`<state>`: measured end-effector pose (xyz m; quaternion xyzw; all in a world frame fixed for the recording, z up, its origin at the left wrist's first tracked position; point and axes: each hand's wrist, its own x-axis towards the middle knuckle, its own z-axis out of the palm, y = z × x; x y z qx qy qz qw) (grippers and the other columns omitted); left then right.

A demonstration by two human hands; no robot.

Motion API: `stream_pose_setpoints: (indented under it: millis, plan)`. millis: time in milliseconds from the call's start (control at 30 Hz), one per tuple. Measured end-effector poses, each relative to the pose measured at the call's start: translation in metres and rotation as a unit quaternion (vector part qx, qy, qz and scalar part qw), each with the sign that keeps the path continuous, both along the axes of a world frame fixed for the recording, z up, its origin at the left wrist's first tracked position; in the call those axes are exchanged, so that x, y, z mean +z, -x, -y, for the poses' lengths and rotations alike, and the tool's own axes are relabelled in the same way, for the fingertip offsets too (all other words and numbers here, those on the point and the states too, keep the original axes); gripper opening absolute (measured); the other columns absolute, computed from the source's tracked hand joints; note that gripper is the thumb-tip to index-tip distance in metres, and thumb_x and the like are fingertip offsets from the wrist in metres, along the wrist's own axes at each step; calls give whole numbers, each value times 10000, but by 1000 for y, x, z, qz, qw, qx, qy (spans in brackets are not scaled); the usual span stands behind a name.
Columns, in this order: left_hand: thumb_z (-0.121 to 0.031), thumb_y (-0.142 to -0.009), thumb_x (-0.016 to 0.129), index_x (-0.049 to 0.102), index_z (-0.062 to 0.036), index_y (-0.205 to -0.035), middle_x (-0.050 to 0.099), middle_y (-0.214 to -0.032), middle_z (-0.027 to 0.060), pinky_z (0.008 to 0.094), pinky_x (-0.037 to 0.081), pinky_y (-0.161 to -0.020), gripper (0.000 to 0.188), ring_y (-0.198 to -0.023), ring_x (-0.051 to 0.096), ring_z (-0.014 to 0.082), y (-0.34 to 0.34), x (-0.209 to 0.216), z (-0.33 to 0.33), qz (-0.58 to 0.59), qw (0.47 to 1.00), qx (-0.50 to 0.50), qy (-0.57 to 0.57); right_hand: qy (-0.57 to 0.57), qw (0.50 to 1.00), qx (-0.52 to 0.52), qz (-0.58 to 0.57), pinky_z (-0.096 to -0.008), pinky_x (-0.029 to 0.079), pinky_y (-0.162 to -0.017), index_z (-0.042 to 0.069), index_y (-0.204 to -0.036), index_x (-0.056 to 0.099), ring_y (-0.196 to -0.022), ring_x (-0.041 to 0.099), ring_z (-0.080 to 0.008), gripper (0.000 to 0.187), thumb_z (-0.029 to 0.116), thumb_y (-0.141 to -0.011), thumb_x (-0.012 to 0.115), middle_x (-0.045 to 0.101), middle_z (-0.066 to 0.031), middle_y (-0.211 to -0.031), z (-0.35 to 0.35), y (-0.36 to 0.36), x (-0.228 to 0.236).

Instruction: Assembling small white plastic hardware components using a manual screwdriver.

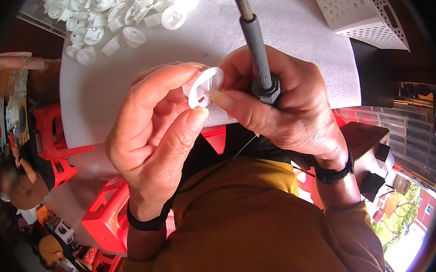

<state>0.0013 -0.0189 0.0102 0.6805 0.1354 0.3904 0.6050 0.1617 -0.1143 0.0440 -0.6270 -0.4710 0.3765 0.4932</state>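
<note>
My left hand (154, 134) pinches a small round white plastic part (208, 87) between thumb and fingertips. The part is tilted, with a raised block and a small slot on its inner face. My right hand (280, 103) is closed around what looks like a soldering iron (257, 50). Its grey barrel points up and away, ending in a bare metal tip cut off by the upper edge. The iron's handle is hidden in the palm, and a thin cord trails below. With my right thumb I touch the near face of the white part. Both wrists wear black bands.
Many similar white plastic parts (123, 13) lie heaped at the far left of the foam-covered table (312, 57). A perforated white basket (359, 10) stands at the far right. Red stools (109, 215) are at the left, where other people (28, 183) sit. A cardboard box (363, 138) is at right.
</note>
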Motion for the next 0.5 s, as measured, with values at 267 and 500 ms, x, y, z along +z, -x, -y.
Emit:
stream_pose_setpoints:
  millis: [267, 500]
  plan:
    - [3, -840, 597, 499, 96, -1225, 591, -1160, 158, 313, 404, -954, 408, -1057, 561, 193, 1, 3, 1, -15, 1000, -8, 11, -91, 990, 17, 111, -221, 450, -592, -12, -941, 604, -664, 527, -68, 207, 79, -808, 734, 600, -11, -759, 0, -5, -8]
    - [-2, -856, 578, 489, 100, -1238, 580, -1179, 165, 320, 399, -963, 405, -1065, 559, 202, 2, 5, 1, -27, 999, -18, 15, -110, 987, 16, 117, -225, 450, -580, -13, -919, 604, -640, 527, -71, 184, 75, -814, 726, 600, -15, -726, 1, -4, -10]
